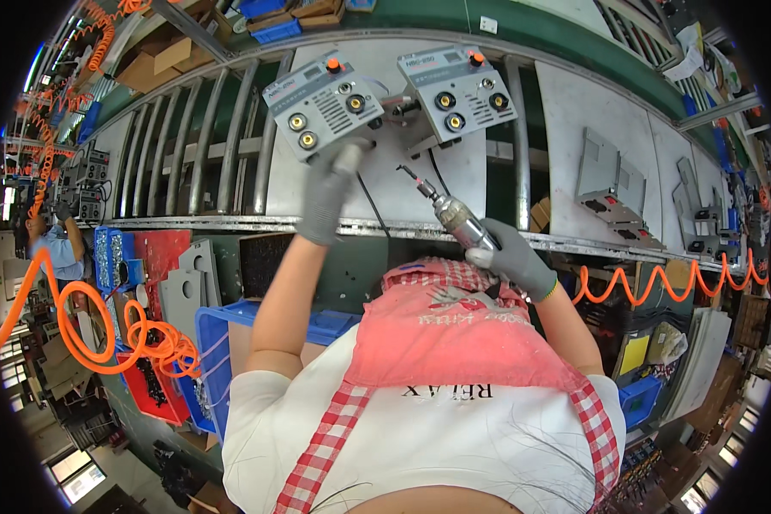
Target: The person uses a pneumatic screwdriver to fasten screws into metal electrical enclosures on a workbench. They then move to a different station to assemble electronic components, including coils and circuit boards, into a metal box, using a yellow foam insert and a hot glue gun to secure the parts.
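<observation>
Two grey boxy machines with knobs, sockets and an orange-red button on each stand side by side ahead of me: a left machine (324,104) and a right machine (458,96). My left hand (328,193), in a grey glove, reaches to the lower edge of the left machine. Motion smears its fingers, so what they hold cannot be made out. In my right hand (516,259), also gloved, is a silver power screwdriver (459,218). Its thin bit points up and left, toward the gap below the two machines, touching neither. Black cables hang down from near the machines.
Metal rollers (199,146) run along the conveyor on the left. Bent grey metal panels (610,184) lie on a white board to the right. Coiled orange hoses (81,321) hang at left and right. A blue bin (214,343) and red tray (152,390) stand on my left.
</observation>
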Tool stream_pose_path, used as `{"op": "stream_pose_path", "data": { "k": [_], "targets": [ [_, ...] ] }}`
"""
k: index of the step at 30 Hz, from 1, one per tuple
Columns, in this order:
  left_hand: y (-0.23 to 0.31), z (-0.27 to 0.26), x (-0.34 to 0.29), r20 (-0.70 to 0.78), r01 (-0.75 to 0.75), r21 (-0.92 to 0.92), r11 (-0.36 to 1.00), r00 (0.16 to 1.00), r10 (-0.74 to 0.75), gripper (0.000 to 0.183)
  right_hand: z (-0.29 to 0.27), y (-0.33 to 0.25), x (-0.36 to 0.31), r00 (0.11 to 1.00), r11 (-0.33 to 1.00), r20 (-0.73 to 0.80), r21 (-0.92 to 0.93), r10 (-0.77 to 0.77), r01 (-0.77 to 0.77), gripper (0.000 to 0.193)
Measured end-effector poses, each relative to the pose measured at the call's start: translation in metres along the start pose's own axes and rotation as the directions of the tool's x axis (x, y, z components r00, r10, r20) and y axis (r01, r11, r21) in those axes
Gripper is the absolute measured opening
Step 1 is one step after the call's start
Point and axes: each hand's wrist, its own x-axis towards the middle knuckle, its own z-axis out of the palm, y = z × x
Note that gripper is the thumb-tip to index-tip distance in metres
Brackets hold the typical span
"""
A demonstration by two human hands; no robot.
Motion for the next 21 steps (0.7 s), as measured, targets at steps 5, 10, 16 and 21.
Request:
{"op": "stream_pose_path", "data": {
  "k": [5,10,16,21],
  "targets": [
    [-0.003,0.046,-0.005,0.303,0.117,-0.338,0.934,0.953,-0.010,0.047,0.001,-0.001,-0.015,0.997,0.995,0.014,0.069,-0.078,0.077,0.041],
    [0.001,0.072,-0.008,0.168,0.060,-0.302,0.951,0.986,-0.008,0.026,0.001,0.008,-0.023,0.991,0.978,-0.027,0.161,-0.134,0.136,0.042],
    [-0.017,0.081,-0.007,0.096,0.101,-0.429,0.898,0.993,-0.066,0.033,0.000,0.011,-0.031,0.993,0.984,-0.060,0.141,-0.098,0.105,0.046],
    [-0.023,0.086,-0.004,0.111,0.141,-0.472,0.870,0.989,-0.100,0.035,-0.005,0.016,-0.040,0.996,0.985,-0.060,0.156,-0.062,0.071,0.046]
  ]
}}
